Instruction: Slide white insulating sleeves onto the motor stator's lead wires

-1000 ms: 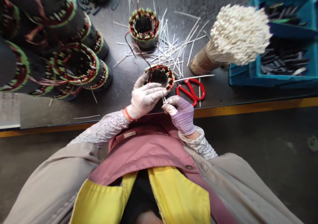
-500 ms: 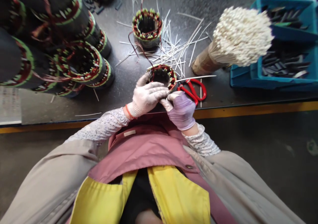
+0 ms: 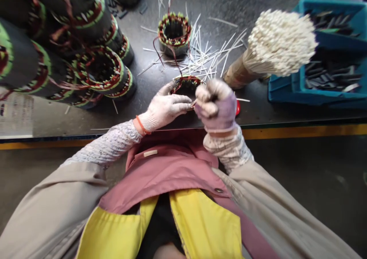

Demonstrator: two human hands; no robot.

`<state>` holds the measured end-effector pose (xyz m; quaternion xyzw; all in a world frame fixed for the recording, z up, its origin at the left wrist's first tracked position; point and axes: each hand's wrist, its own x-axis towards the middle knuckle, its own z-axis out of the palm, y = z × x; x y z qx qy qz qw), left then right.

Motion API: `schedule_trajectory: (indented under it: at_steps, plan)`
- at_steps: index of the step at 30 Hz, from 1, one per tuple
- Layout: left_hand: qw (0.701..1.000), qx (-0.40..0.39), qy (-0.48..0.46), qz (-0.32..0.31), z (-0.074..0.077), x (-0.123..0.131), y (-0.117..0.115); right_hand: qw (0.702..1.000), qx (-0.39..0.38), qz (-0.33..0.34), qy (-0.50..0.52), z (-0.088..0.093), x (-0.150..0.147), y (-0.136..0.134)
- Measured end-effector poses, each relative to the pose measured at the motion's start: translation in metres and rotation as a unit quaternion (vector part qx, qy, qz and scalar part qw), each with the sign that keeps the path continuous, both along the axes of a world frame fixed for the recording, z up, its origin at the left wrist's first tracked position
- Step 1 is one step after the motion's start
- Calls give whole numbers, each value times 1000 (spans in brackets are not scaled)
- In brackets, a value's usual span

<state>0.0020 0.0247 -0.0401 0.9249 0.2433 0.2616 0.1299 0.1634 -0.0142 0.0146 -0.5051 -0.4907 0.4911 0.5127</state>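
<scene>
A small motor stator [image 3: 186, 83] with dark red windings and pale green liners stands near the bench's front edge. My left hand [image 3: 166, 106], in a white glove, holds it, thumb on the left side and fingers across the near rim. My right hand [image 3: 215, 104], in a purple-and-white glove, is closed in a fist at the stator's right side, slightly blurred. Whatever its fingers grip is hidden. Behind it, a bit of a red-handled cutting tool [image 3: 237, 108] shows. A brown lead runs up from the stator's left side.
Another stator [image 3: 174, 33] stands behind, with loose white sticks [image 3: 203, 58] scattered beside it. A thick bundle of white sticks [image 3: 282, 41] stands at right, before blue bins [image 3: 286, 92] of dark strips. Stacked stators [image 3: 99, 69] crowd the left.
My right hand has lifted from the stator's near rim, moving up and right with the fingers curled into a fist. It now covers most of the red handles. My left hand stays on the stator.
</scene>
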Motion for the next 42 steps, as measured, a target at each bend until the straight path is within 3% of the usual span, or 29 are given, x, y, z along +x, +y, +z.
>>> schedule_trajectory:
  at_steps: [2,3,4,6,8,9,10,12,15,19,22,24,27,28,30,33,35,38,42]
  plan:
    - [1000,-5,19,0,5,1,-1,996,-67,17,56,9,-11,32]
    - [1000,-5,27,-4,8,0,-2,997,-62,-1,45,13,-13,38]
    - [999,-6,32,-8,12,-1,-4,999,-21,-40,18,15,-9,36]
    - [1000,-5,20,5,17,-8,-10,975,149,-156,-43,12,13,13]
    - [999,13,-11,50,17,-16,-15,859,374,-323,-132,-1,53,-23]
    - [997,25,-21,71,16,-19,-15,821,392,-368,-194,-11,74,-40]
    - [996,38,-23,79,13,-20,-14,813,356,-371,-274,-21,94,-54]
    - [997,59,0,58,7,-18,-8,796,257,-226,-499,-40,119,-65]
    - [995,81,51,23,2,-8,-1,704,71,-43,-705,-48,117,-47]
    - [991,98,81,41,3,-7,-14,605,-123,84,-782,-18,89,-21]
    - [989,101,85,64,2,-14,-27,561,-236,120,-784,0,85,-41]
    - [989,98,85,67,0,-17,-30,589,-204,118,-773,1,87,-67]
    - [990,89,88,61,-1,-18,-29,667,-34,113,-736,-7,81,-96]
    - [990,85,92,61,0,-18,-27,673,4,104,-732,-9,75,-99]
    - [990,75,103,63,2,-18,-26,655,28,87,-750,-9,61,-94]
    - [990,65,106,63,5,-18,-26,610,8,103,-786,0,44,-77]
    - [991,63,101,62,5,-19,-27,598,-9,132,-790,4,42,-70]
    - [992,62,99,57,6,-22,-26,626,-25,140,-766,-1,54,-74]
    - [992,58,105,40,7,-26,-24,700,-18,30,-714,-22,75,-85]
